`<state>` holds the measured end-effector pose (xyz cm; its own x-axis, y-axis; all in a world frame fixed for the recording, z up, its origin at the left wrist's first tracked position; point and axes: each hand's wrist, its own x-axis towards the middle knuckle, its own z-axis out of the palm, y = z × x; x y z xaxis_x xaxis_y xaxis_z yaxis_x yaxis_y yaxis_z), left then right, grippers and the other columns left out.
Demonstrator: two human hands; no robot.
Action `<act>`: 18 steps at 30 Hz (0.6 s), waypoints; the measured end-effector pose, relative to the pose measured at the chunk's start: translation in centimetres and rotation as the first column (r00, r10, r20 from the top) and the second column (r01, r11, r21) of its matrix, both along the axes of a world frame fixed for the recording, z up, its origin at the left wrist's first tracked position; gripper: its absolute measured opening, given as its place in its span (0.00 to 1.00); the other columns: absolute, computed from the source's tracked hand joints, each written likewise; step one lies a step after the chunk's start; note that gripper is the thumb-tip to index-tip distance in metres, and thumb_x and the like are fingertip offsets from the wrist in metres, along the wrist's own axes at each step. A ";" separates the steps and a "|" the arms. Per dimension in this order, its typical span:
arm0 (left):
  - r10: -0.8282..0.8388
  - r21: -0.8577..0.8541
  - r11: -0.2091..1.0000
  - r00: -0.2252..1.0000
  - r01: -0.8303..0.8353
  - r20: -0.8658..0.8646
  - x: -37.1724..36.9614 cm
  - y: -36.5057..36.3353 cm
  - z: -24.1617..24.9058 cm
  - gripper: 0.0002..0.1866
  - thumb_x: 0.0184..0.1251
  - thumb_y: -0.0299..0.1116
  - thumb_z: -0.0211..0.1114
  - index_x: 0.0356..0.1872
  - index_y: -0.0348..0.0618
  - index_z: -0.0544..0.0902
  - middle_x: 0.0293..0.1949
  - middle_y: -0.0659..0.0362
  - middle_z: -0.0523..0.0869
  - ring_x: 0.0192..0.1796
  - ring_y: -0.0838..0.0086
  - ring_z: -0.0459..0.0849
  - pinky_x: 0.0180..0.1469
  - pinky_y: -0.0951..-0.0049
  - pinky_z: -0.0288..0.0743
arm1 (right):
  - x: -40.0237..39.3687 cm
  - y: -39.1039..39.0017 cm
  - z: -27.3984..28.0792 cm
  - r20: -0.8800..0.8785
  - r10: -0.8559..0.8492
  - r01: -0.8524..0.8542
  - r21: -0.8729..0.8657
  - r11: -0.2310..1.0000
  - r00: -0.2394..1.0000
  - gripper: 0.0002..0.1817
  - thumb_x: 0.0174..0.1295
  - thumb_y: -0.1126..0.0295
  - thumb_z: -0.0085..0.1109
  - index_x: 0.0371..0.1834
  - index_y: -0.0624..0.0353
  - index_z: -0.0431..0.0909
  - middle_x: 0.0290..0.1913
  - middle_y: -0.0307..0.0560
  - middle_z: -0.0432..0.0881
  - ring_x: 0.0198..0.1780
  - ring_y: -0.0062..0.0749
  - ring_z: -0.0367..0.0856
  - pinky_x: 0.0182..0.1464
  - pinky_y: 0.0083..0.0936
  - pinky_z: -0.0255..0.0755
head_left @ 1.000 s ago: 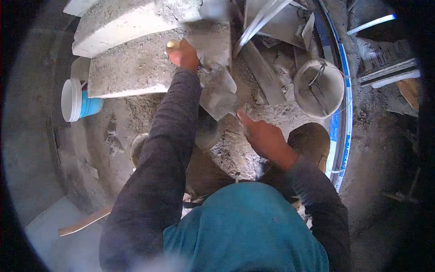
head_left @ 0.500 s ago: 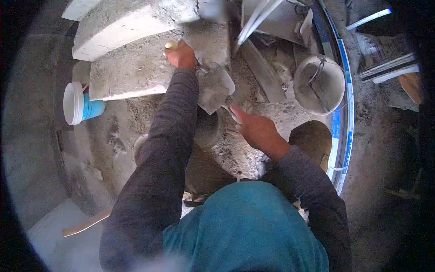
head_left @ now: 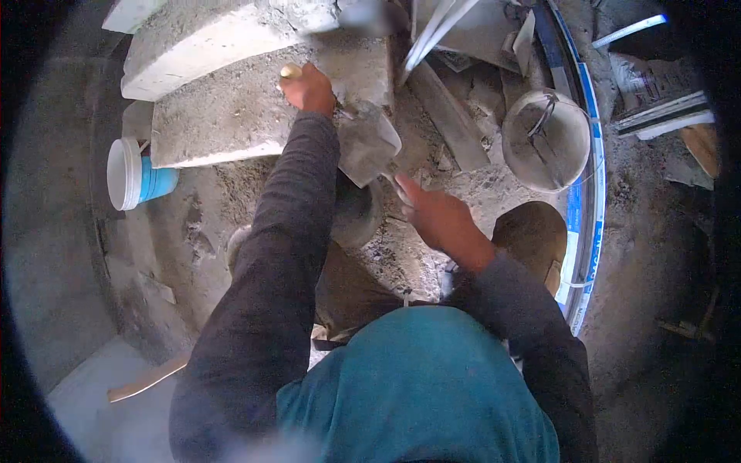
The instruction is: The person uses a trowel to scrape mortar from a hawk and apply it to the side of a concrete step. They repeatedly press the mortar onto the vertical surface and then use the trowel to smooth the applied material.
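Here: left hand clamped on trowel handle, blade hanging past the concrete step edge; right hand spread, fingertips touching the blade tip; bucket well apart.

Dark grey sleeves, teal shirt

Trowel between hands; tub left, bucket right.

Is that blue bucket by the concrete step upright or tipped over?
Tipped over. The blue bucket lies on its side on the ground, its white rim turned sideways to the left, below the concrete step.
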<state>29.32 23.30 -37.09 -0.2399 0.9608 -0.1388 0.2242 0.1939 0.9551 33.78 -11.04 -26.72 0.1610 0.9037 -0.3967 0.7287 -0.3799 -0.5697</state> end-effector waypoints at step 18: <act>-0.062 0.071 0.995 0.998 0.063 -0.014 -0.2 0.2 0.0 0.28 0.60 0.35 0.65 0.56 0.26 0.69 0.50 0.38 0.80 0.49 0.48 0.82 0.53 0.55 0.75 | -0.3 1.5 0.8 0.016 -0.026 0.027 -0.074 0.997 1.000 0.32 0.67 0.61 0.54 0.74 0.44 0.56 0.35 0.60 0.83 0.37 0.59 0.83 0.39 0.51 0.75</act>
